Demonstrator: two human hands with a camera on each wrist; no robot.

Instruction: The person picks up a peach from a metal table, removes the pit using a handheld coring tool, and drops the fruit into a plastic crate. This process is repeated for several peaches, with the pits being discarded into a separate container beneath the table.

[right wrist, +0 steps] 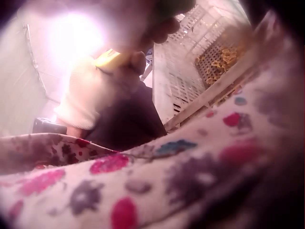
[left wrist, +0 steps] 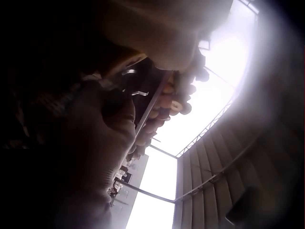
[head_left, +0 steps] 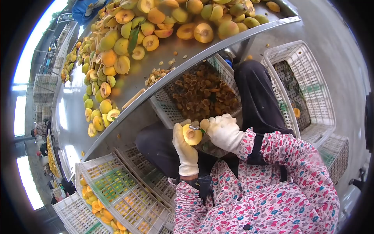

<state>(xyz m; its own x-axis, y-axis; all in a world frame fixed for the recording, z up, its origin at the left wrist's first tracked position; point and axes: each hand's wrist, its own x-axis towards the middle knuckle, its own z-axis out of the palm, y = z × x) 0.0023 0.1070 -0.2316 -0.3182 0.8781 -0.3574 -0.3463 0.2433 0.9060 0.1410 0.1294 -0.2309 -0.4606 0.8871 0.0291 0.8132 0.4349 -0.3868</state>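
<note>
At the left, our left hand (head_left: 185,148) grips the halved stone fruit (head_left: 191,137), near the crate (head_left: 163,109). At the right, our right hand (head_left: 225,133) is closed around the metal-tipped tool (head_left: 194,127), its tip at the cut face. We seem to be working this face; the next move probably calls for a firm left hold and careful, small tool movement

Tool handle (head_left: 203,131) partly hidden in right hand (head_left: 223,133), fruit pile (head_left: 120,45) cut by head view's top edge, floral sleeve (right wrist: 138,186) blurred in right wrist view
</note>
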